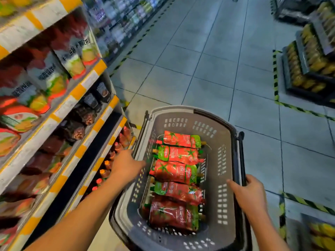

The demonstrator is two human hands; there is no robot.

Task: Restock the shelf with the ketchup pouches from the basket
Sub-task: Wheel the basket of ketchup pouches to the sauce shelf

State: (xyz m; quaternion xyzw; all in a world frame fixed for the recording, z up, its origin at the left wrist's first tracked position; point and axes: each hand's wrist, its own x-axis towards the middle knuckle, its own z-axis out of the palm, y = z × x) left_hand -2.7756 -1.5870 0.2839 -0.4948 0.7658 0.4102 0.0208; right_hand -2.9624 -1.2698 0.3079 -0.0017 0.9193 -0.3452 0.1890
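At the lower centre of the frame a grey basket [224, 142] held a row of red-and-green ketchup pouches [176, 172] lying flat on its floor. The left hand [126, 164] gripped its left rim and the right hand [249, 192] curled around its right rim by the folded black handle [242, 156]. The shelf [76, 113] filled the left of the frame.

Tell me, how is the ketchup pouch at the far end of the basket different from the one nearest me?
The far pouch looks bright red in the light; the nearest pouch looks darker, in shadow. The far pouch's green end points right, and so does the nearest pouch's. The nearest pouch looks bigger, being closer. Both lie flat in the grey basket with tomato pictures.
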